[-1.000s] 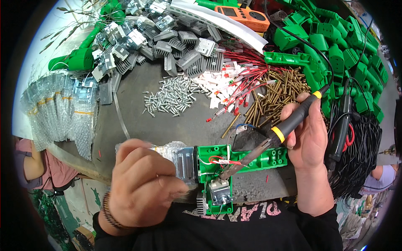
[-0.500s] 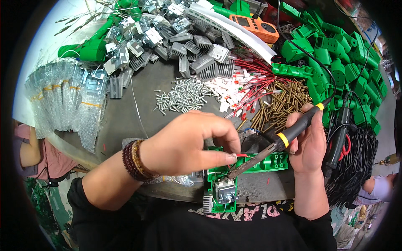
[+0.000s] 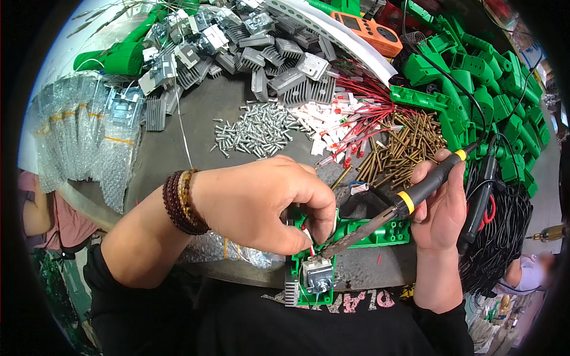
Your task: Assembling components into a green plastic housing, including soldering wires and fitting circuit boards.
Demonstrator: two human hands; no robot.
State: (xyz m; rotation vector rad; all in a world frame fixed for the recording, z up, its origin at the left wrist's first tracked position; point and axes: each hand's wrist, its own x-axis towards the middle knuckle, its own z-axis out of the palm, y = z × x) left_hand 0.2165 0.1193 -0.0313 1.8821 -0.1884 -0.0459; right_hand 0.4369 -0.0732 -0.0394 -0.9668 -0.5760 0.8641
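Observation:
My right hand [image 3: 442, 207] holds a soldering iron [image 3: 430, 187] by its black and yellow handle. Its dark shaft slants down to the left, the tip at the metal thermostat-like part [image 3: 317, 276] inside an open green plastic housing [image 3: 371, 232]. Over that housing, my left hand [image 3: 270, 202] has its fingers curled and pinched at a thin red wire [image 3: 307, 232] just above the metal part. The fingers partly hide the wire and its end. A grey finned heat sink [image 3: 291, 292] sits at the housing's near left side.
Beyond my hands lie heaps of silver screws [image 3: 252, 130], brass-coloured screws [image 3: 407, 145], red-wired indicator lamps [image 3: 341, 127] and heat sinks [image 3: 276, 56]. Green housings [image 3: 487, 95] and black cables [image 3: 496, 237] crowd the right. Bubble-wrapped parts [image 3: 89, 130] lie left; an orange meter [image 3: 368, 32] stands at the back.
My left hand has shifted slightly left, its fingertips lower over the housing. The red wire, which pointed right, now hangs by the metal part. The iron's tip stays near that part.

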